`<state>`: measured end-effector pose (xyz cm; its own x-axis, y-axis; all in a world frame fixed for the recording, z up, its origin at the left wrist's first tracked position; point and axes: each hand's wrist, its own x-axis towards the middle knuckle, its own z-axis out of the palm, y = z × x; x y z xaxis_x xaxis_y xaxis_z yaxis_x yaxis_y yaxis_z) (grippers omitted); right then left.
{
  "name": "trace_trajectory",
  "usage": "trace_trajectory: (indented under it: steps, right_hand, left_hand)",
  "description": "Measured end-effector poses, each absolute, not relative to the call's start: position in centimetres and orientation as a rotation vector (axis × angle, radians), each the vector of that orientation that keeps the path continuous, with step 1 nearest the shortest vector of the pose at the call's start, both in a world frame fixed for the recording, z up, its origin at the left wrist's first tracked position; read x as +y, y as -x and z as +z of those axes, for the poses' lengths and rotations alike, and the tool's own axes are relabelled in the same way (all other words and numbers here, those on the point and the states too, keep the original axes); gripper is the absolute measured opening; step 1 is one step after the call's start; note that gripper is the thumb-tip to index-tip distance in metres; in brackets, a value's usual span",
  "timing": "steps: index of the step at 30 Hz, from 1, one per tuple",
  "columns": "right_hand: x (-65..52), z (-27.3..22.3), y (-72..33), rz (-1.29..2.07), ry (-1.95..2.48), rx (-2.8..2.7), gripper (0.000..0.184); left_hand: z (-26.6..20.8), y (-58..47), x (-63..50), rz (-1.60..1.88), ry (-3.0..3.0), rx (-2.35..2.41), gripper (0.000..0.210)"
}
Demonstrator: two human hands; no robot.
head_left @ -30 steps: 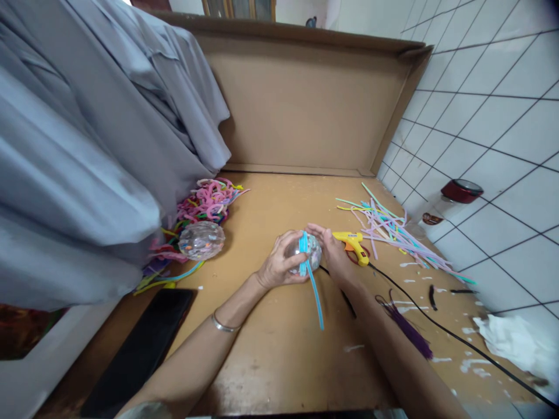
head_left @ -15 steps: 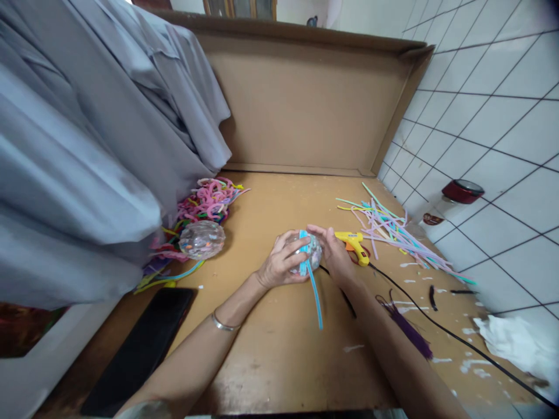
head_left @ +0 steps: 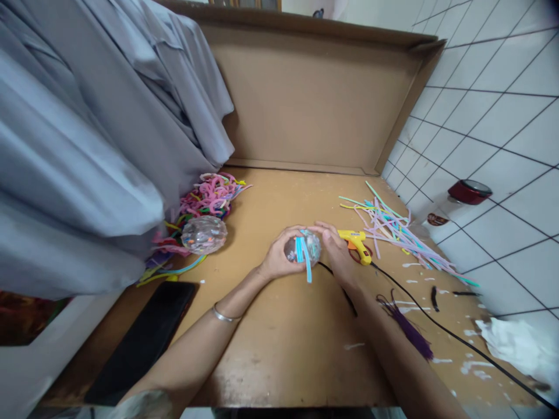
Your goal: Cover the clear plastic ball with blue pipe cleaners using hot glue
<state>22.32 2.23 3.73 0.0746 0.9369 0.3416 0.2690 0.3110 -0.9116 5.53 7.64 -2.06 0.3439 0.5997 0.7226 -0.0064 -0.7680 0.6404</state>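
My left hand [head_left: 283, 253] is curved around the left side of a clear round ball [head_left: 313, 247] with a bumpy surface. Light blue pipe cleaner strips [head_left: 299, 249] lie across the ball's front, and one loose end [head_left: 308, 270] hangs down over its edge. At the ball's far right side is my right hand [head_left: 334, 241], its fingers stretched out flat along the rim. Just right of that hand, a yellow glue gun [head_left: 360, 245] lies on the table. The ball's underside and some left fingertips are hidden.
Pipe cleaners [head_left: 388, 227] are spread at the right near a red-lidded jar [head_left: 463, 198]. More curly ones [head_left: 213, 195] are heaped left, beside another clear ball [head_left: 204, 234]. A black phone [head_left: 144, 343], a cable [head_left: 437, 323], purple strands [head_left: 410, 331] and white tissue [head_left: 515, 346] lie around.
My left fingers have drawn back from the front of the ball to its left side, uncovering the blue strips. The ball has turned, and the hanging end now reaches less far down.
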Motion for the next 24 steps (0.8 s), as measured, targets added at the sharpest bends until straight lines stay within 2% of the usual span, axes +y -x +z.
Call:
trace_trajectory:
  steps: [6, 16, 24]
  right_hand:
    - [1.7, 3.8, -22.2, 0.620, 1.231, -1.620, 0.054]
    - [2.2, 3.1, -22.3, 0.537, 1.273, -1.624, 0.059]
    - [2.4, 2.7, -22.1, 0.497, 1.255, -1.672, 0.055]
  left_hand:
    - [-2.2, -5.7, 7.8, 1.352, -1.936, 0.532, 0.065]
    - [-1.6, -5.4, 7.6, 1.404, -2.190, 0.435, 0.064]
    - [-1.2, -5.4, 7.4, 1.422, -2.305, 0.356, 0.063]
